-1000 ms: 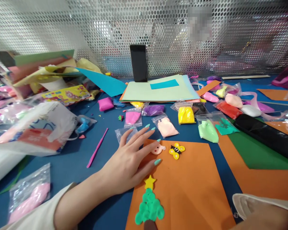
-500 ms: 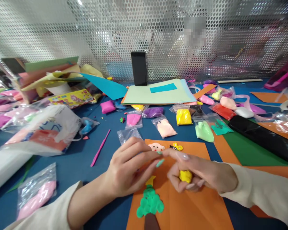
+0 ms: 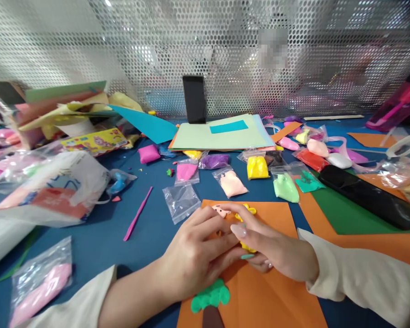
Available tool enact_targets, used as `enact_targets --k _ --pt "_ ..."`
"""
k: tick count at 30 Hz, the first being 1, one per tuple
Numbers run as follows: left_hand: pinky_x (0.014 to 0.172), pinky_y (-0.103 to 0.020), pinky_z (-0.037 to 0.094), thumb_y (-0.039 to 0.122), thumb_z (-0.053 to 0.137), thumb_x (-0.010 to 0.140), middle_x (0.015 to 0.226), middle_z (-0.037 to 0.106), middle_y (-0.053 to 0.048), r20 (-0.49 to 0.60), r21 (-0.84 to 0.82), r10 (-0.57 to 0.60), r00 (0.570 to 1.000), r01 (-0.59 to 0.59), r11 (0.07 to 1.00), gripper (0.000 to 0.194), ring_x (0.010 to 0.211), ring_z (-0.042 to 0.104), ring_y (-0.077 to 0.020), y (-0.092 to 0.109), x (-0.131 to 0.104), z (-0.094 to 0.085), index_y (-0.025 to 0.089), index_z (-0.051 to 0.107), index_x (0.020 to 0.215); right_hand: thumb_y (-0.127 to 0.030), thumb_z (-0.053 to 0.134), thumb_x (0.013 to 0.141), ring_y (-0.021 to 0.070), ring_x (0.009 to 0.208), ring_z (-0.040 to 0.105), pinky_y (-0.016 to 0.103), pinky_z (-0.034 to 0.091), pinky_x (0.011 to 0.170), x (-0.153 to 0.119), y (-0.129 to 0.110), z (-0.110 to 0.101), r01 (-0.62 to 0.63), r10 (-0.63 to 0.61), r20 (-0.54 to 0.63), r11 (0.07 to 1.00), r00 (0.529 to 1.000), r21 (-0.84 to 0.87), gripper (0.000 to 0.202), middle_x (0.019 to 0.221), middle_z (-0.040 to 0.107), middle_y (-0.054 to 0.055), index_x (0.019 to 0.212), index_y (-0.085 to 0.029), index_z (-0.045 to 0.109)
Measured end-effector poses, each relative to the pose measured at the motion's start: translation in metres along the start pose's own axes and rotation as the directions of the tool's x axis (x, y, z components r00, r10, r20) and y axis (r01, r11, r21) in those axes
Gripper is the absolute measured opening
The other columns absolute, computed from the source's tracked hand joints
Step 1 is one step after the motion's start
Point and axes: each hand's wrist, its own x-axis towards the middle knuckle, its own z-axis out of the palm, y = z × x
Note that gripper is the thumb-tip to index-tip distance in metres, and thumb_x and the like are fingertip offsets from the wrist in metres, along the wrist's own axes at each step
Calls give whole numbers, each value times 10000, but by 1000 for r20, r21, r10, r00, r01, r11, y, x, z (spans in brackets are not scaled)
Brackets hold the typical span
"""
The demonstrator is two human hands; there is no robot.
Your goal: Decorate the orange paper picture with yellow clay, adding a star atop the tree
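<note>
Over an orange sheet (image 3: 273,296), my two hands meet around a lump of yellow modelling clay (image 3: 248,248), partly hidden by fingers. My right hand (image 3: 273,248) curls about the clay, its thumb over the top. My left hand (image 3: 201,248) comes in from the other side, its bent fingers closed at the clay. Below lies a flat clay tree with a green crown (image 3: 212,296) and brown trunk (image 3: 212,319); my left hand covers its top. Behind my fingers, a pale pink clay face (image 3: 221,210) and a yellow clay bee (image 3: 248,212) are partly hidden.
Bagged clay, including yellow (image 3: 257,167) and light green (image 3: 286,187), lies beyond the sheet. A pink modelling tool (image 3: 138,214) and an opened clear bag (image 3: 181,200) are at left, a black case (image 3: 367,196) at right. A phone (image 3: 194,100) leans against the perforated metal screen (image 3: 225,54).
My left hand has moved right and down to the yellow clay, covering the tree's top. My right hand has shifted left, bringing both hands together. The view has shifted slightly.
</note>
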Motion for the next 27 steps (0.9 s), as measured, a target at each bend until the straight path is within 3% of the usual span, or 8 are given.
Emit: enact_targets --k 3,5,8,11,17,20,24,27 --pt "664 -270 477 113 525 863 770 606 -33 -34 -30 5 999 -6 1000 125 740 505 -138 1 0 -3 175 610 793 -593 460 871 51 439 213 193 212 436 1 3 2 27 -31 -50 996 998 -86 681 571 276 -105 1397 -248 199" --pt "637 -278 458 71 494 850 760 608 -37 -52 1 36 998 -36 999 145 731 496 -143 1 -1 -7 162 606 831 -547 495 877 50 447 253 194 229 447 2 5 1 54 -59 -36 990 998 -134 623 583 309 -100 1360 -234 258" --pt "590 -287 412 45 476 828 738 608 -39 -70 114 92 993 -84 990 180 699 457 -150 -1 -4 -13 143 599 915 -512 511 881 38 458 267 193 227 450 5 8 -3 116 -108 53 975 993 -190 339 558 294 -95 943 -179 492" --pt "577 -286 388 40 491 816 679 566 -34 -59 192 151 987 -137 972 131 654 423 -139 -4 -9 -17 138 572 786 -530 472 892 26 449 280 192 229 432 7 8 -4 140 -128 69 968 989 -211 429 538 313 -82 670 -167 418" --pt "524 -253 392 40 438 834 680 517 -31 17 206 204 979 -203 957 159 594 435 -120 -6 -8 -21 124 564 885 -488 464 880 25 314 254 181 202 320 7 7 -2 25 -25 15 999 1000 -25 432 401 313 -94 613 -151 510" --pt "547 -251 448 74 359 875 705 524 -42 -15 160 165 986 -161 974 169 630 484 -130 -8 -6 -24 134 517 870 -402 516 817 29 295 262 172 200 293 6 8 -2 6 -4 -42 999 999 51 351 384 329 -87 565 -157 502" --pt "518 -235 443 122 340 916 641 472 -7 -92 130 66 994 -54 990 196 583 464 -115 -14 -7 -29 169 459 767 -282 485 773 28 320 332 168 251 332 0 8 -2 117 -118 -45 993 992 -21 218 466 449 -52 716 -119 617" --pt "540 -219 457 118 429 904 684 542 -17 -94 172 19 995 -2 985 134 604 511 -104 -20 -8 -33 154 527 820 -240 459 797 29 362 387 179 303 374 -5 0 -4 185 -219 -192 966 957 -178 245 628 547 -13 900 -125 650"
